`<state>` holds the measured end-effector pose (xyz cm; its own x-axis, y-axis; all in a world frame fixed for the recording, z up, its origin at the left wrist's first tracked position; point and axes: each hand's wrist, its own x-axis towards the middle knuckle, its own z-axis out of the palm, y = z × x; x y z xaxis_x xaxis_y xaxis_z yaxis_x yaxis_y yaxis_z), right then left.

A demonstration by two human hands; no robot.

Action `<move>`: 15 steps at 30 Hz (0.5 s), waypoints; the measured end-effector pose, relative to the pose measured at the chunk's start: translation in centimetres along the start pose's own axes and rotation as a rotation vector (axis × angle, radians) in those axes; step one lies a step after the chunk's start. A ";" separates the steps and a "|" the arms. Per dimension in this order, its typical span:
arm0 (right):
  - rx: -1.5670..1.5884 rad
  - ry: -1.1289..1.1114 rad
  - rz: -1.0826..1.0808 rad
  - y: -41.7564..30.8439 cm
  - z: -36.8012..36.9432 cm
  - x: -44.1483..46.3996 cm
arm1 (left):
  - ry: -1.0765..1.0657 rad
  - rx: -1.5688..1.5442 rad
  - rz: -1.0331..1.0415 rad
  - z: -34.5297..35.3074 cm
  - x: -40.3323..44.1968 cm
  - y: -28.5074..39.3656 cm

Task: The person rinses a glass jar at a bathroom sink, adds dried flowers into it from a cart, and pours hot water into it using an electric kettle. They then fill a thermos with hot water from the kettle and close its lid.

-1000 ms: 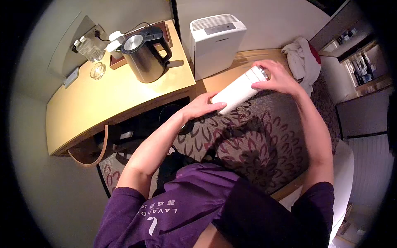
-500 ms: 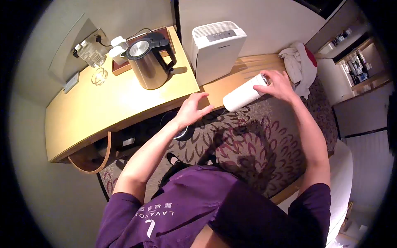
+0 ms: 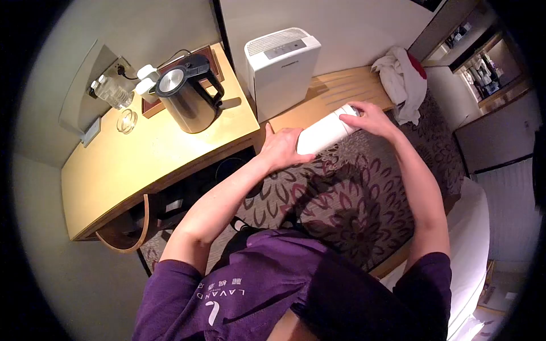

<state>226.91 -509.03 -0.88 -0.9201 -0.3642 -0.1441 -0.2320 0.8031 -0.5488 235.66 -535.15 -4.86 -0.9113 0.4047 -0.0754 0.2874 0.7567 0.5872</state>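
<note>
A white cylindrical bottle is held tilted in the air in front of me, above the edge of the low wooden bench and the carpet. My right hand grips its upper right end, near the lid, which the fingers partly hide. Around the lower left end, my left hand is closed with the thumb and fingers on either side of the base. Just left of that hand is the corner of the yellow wooden desk.
On the desk are a steel kettle, a brown tray with white cups, water bottles and a glass ashtray. A white air purifier and crumpled white cloth sit on the bench. A chair is under the desk.
My left hand has moved right and taken hold of the bottle's lower end. The right hand keeps its grip on the lid end. The view has shifted slightly.
</note>
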 end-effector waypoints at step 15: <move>0.064 -0.254 -0.009 -1.5 1.4 3.0 | -0.041 -0.023 -0.148 -0.7 -1.2 -0.8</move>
<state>224.94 -512.05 -1.66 -0.8075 -0.4844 -0.3367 -0.2120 0.7709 -0.6007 236.35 -536.63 -4.66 -0.9304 0.3107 -0.1945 0.1441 0.7979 0.5852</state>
